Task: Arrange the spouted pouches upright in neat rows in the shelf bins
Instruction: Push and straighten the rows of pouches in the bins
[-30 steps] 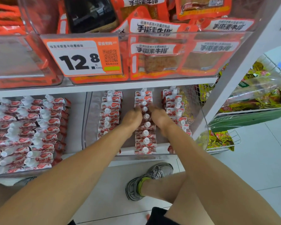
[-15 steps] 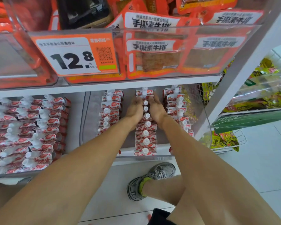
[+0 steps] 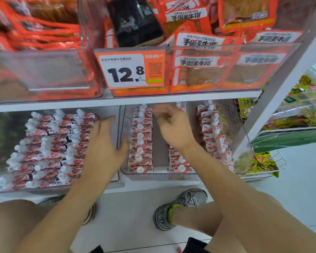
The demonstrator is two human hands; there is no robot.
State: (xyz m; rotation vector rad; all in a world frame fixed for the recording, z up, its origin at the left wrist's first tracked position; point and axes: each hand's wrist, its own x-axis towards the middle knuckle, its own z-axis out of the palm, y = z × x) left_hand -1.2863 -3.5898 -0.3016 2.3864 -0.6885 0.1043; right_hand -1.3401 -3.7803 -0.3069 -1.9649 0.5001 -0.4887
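Red-and-white spouted pouches with white caps fill two clear bins on the lower shelf. The right bin (image 3: 182,177) holds three upright rows: a left row (image 3: 141,141), a middle row (image 3: 180,164) partly behind my wrist, and a right row (image 3: 214,136). The left bin (image 3: 49,187) holds several pouches (image 3: 49,148) leaning leftward in rows. My left hand (image 3: 103,148) hovers with straight fingers over the wall between the bins and holds nothing. My right hand (image 3: 173,125), blurred, hangs loosely curled above the middle row and holds nothing.
A shelf above (image 3: 126,101) carries clear bins of orange snack packs and a 12.8 price tag (image 3: 130,70). A white upright (image 3: 281,92) stands at right, with a wire basket of yellow packs (image 3: 261,163) beyond. My shoe (image 3: 181,207) is on the white floor.
Both hands have lifted off the middle row. My left hand moved left to the divider between the bins; my right hand rose and opened. The camera shifted left.
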